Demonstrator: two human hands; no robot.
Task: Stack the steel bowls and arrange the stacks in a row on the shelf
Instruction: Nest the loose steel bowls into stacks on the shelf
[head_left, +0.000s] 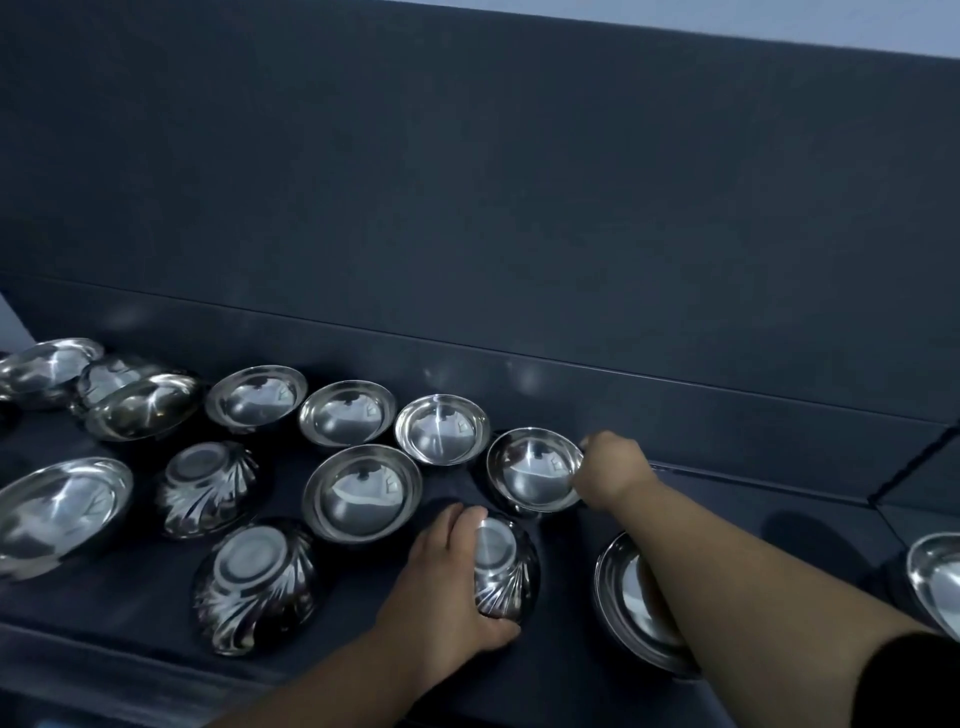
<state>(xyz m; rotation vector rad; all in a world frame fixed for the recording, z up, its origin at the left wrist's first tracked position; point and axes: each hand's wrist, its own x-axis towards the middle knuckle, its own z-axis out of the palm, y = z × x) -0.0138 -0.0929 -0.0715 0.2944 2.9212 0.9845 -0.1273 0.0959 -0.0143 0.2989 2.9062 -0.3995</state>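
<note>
Slick steel could slip: lifting the inverted bowl (506, 571) may knock the nearby bowl (362, 493) on the crowded shelf (345, 571), and the upright bowl (535, 470), held by its rim alone, could tilt and clatter. The left hand (447, 571) cups the inverted bowl, fingers curled around it. The right hand (615, 467), arm outstretched, pinches the upright bowl's right rim.

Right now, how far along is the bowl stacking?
Three upright bowls stand in a rough back row. The left hand grips an upside-down fluted bowl; the right hand holds another upright bowl by its rim. Two overturned bowls and tilted bowls at left need stacking.
</note>
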